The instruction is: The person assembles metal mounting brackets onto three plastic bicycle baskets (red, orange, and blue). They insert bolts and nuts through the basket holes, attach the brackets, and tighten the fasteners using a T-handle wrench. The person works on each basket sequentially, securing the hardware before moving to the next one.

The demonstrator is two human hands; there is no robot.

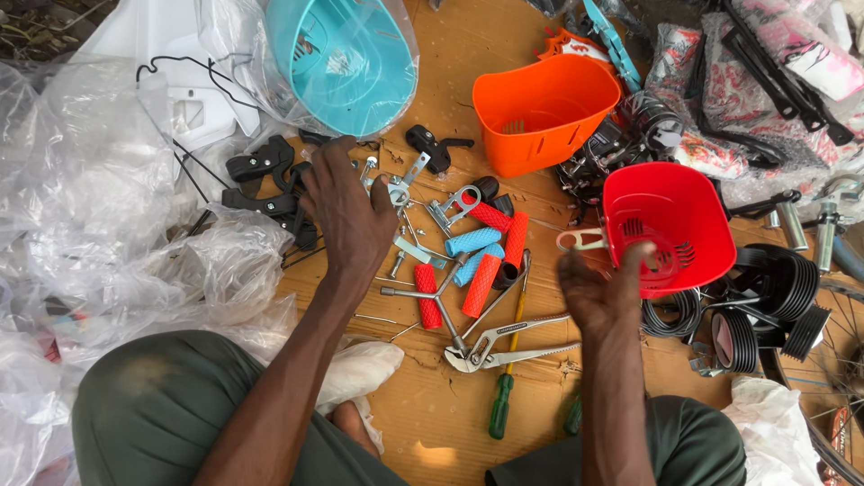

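- Red basket [670,225]: the largest thing in hand, lying on the cardboard sheet [450,405] at right, between the orange basket [544,112] and a stack of black rings [774,297]. Moulded plastic with a slotted wall, so I'd judge it light, stiff and a bit springy, not fragile. The rim is the obvious place to hold it.
- Right hand [598,292]: fingers lie against the near rim of the red basket, thumb side up. Cannot tell whether they close round the rim or only touch it.
- Left hand [346,211]: palm down with fingers spread flat over the small metal brackets [400,189] and black brake parts [270,184]. It pinches nothing that I can see.
- Teal basket [346,58]: wrapped in clear plastic at top, well apart from both hands.
- Pliers [504,346]: lie open on the sheet between the arms, steel, probably heavy for their size.
- Y-shaped wrench [432,297]: just beside the pliers, stiff metal.
- Green screwdriver [504,396]: near the pliers, handle toward the person.
- Handlebar grips [481,261]: red and blue, in a loose heap at centre; ribbed rubber, likely soft and easy to hold.
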